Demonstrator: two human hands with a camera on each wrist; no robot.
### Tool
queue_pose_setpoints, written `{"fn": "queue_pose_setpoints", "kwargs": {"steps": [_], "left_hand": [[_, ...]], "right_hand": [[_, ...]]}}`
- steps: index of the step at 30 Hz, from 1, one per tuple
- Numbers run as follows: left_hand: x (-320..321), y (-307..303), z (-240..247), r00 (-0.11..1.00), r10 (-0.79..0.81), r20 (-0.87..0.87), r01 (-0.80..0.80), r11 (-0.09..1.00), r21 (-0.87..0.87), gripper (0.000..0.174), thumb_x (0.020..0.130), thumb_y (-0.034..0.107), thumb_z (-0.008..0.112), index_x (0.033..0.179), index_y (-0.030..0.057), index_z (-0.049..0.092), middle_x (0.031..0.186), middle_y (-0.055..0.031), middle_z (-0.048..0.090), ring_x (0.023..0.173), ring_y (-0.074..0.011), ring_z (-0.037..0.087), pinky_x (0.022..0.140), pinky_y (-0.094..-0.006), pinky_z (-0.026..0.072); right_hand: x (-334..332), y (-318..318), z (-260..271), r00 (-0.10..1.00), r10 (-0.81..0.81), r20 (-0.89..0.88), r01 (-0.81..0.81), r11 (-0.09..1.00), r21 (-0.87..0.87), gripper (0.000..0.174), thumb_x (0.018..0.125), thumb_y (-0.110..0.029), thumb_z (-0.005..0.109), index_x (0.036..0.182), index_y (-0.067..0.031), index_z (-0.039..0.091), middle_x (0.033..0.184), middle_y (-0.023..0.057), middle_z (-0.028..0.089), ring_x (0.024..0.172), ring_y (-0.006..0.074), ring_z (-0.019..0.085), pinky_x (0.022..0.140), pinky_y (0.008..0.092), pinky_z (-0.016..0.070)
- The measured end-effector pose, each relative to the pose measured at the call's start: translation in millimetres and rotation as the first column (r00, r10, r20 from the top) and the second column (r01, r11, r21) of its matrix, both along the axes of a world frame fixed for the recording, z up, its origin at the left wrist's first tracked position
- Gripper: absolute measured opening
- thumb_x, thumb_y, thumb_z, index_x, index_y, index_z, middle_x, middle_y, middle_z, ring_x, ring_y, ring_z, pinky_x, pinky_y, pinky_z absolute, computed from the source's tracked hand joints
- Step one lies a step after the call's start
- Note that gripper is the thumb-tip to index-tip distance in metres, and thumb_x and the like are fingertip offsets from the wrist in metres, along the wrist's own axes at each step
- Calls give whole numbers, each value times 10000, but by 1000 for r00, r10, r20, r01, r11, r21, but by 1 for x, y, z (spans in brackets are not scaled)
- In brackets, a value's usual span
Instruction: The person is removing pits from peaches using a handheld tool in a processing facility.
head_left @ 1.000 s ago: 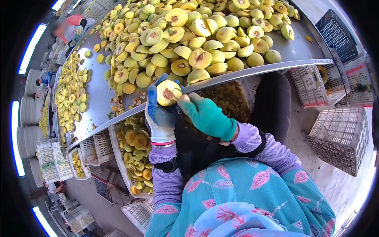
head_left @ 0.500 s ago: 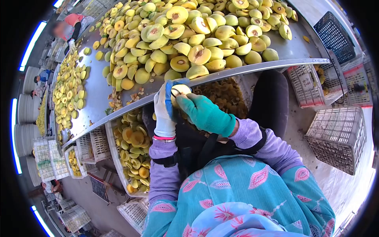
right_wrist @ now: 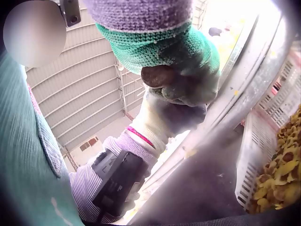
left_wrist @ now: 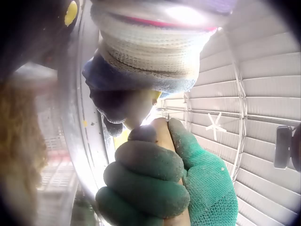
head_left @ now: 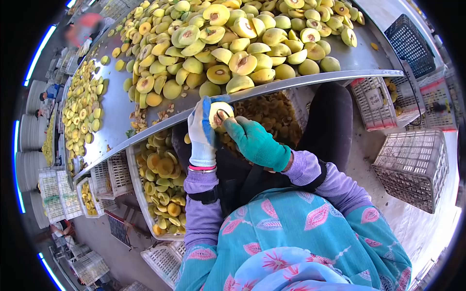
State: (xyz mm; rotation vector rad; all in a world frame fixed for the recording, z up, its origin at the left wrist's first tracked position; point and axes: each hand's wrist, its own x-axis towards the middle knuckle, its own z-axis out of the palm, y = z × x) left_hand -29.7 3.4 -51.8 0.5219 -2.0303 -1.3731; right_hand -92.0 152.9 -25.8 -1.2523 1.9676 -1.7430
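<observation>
My left hand (head_left: 200, 130), in a white glove with blue coating, holds a yellow peach half (head_left: 216, 107) with its cut face up, just off the table's front edge. In the right hand (head_left: 262, 147), gloved in green, is a pitting tool with a wooden handle (left_wrist: 162, 137); the fingers wrap round it in the left wrist view. The tool's thin dark curved blade lies at the brown pit hollow of the fruit. The handle's round butt (right_wrist: 156, 76) sticks out of the fist in the right wrist view. Both hands nearly meet.
A big heap of halved peaches (head_left: 194, 63) covers the metal table (head_left: 111, 97), whose raised rim (head_left: 291, 81) runs in front of me. Below stand a crate of peach halves (head_left: 165, 184) and one with brownish pieces (head_left: 272, 114). A crate (head_left: 412, 167) stands on the right.
The left hand has drawn the peach half slightly down and tilted it, then turned its cut face up again. The right hand's tool has come from beside the fruit onto its pit hollow.
</observation>
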Motion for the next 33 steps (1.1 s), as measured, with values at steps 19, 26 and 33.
{"fn": "queue_pose_setpoints", "kwargs": {"steps": [19, 26, 33], "left_hand": [[125, -11, 57, 821, 557, 125, -553, 722, 416, 368, 867, 356, 624, 931, -5, 656, 867, -97, 663, 751, -194, 638, 655, -299, 511], [-28, -40, 84, 675, 530, 513, -131, 771, -623, 510, 758, 525, 630, 856, 26, 675, 874, -153, 683, 867, -309, 646, 773, -396, 484], [-89, -42, 67, 747, 315, 585, 57, 846, -530, 484, 647, 336, 762, 964, 10, 599, 942, -211, 650, 915, -342, 628, 799, -401, 493]], "right_hand": [[-3, 15, 16, -598, 400, 694, -349, 650, -675, 434, 960, -524, 369, 878, -126, 520, 545, -58, 390, 426, 86, 350, 424, 257, 300], [-16, 15, 1, -309, 260, 915, -357, 860, -365, 427, 948, -510, 418, 870, -98, 500, 567, -11, 458, 420, 112, 431, 405, 251, 377], [-35, 8, 37, 647, 51, 760, -143, 988, 55, 393, 950, -429, 469, 898, -49, 554, 586, 62, 487, 527, 166, 516, 431, 307, 409]]}}
